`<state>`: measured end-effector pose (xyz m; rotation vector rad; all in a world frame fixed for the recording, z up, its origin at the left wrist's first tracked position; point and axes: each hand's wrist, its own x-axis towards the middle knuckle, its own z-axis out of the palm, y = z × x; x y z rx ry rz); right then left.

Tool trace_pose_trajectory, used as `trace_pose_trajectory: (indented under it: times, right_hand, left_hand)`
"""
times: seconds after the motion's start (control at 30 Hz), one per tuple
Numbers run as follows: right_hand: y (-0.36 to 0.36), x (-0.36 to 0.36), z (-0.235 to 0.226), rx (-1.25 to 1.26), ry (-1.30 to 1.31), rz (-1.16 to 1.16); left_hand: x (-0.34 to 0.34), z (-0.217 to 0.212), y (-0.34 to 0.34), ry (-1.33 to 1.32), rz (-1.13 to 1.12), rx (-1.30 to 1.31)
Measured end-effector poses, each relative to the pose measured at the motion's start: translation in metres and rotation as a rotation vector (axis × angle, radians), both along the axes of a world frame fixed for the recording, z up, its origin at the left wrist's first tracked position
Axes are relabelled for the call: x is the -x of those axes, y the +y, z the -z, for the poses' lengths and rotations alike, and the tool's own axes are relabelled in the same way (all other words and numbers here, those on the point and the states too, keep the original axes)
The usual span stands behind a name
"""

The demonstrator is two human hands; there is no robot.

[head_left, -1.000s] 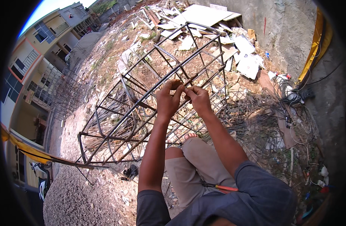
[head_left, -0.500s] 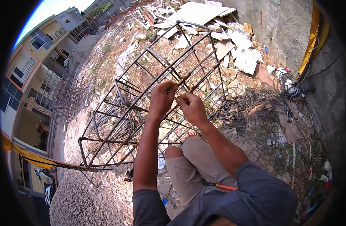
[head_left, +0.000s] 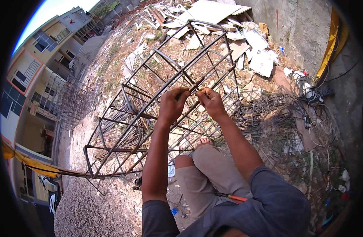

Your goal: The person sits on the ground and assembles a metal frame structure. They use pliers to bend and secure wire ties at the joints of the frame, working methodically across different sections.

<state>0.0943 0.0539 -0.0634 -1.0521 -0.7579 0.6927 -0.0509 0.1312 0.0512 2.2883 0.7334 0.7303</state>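
Observation:
A cage of steel reinforcing bars (head_left: 126, 136), made of long bars and bent square stirrups, stretches from lower left to upper right in front of me. Both my hands are at its middle, by a crossing of bars. My left hand (head_left: 173, 104) is closed in a pinch, fingertips pointing right. Facing it from a short way off, my right hand (head_left: 211, 103) pinches too. Whatever lies between the fingers is too small to make out. A tool with red-orange handles (head_left: 237, 198) rests across my lap, its head partly hidden.
Beneath the cage lies a bundle of thin rods (head_left: 122, 136). Broken white boards (head_left: 213, 12) are heaped at the far end. Tangled cables (head_left: 307, 89) and scrap rods lie by the concrete wall (head_left: 296, 31) at right. A gravel pile (head_left: 94, 205) is at lower left.
My right hand has moved up and to the right, now level with the left hand's fingertips. The left hand has shifted slightly right, still pinching.

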Motion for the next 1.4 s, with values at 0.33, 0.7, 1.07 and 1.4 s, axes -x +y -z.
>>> trace_pose_trajectory:
  times: [0.33, 0.7, 1.07, 1.4]
  right_hand:
    - [-0.022, 0.036, 0.003, 0.151, 0.511, -0.242]
    - [-0.290, 0.117, 0.024, 0.753, -1.312, -0.982]
    - [-0.346, 0.099, 0.059, 1.075, -0.865, -0.858]
    - [-0.288, 0.057, 0.046, 0.439, -0.521, -0.097]
  left_hand:
    - [0.001, 0.007, 0.006, -0.062, 0.030, -0.004]
    - [-0.001, 0.010, 0.000, -0.081, -0.010, -0.127]
    - [-0.001, 0.007, -0.004, -0.050, -0.041, -0.130]
    - [0.004, 0.016, 0.006, -0.113, -0.052, -0.161]
